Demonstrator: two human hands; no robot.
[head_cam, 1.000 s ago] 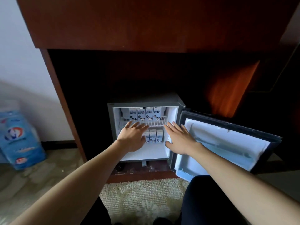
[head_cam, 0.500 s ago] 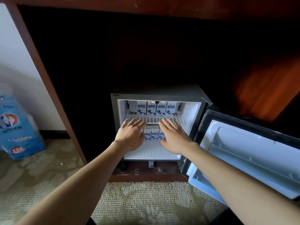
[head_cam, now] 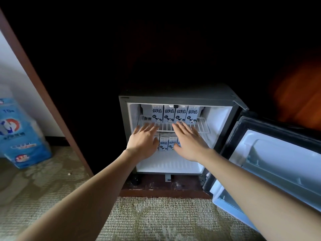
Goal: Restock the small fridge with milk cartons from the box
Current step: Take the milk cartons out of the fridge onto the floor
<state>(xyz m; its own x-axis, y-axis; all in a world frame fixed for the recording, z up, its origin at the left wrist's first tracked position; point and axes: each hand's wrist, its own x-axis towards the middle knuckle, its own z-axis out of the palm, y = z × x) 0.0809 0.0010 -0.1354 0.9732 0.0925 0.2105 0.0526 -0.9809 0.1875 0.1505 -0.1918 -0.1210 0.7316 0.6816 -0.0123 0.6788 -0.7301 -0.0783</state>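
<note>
Deeper now, left hand (head_cam: 142,145) and right hand (head_cam: 190,145) are reaching into the centre-frame fridge (head_cam: 173,95), flat, gripping nothing; a nudge is risking toppling lower cartons (head_cam: 163,144).

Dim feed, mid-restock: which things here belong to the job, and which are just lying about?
Job: fridge, open door, upper-shelf milk cartons, lower milk cartons, left hand, right hand.
Lying about: blue pack by the wall, carpet.

Bare left forearm (head_cam: 97,188) (right forearm (head_cam: 251,188) too)
</note>
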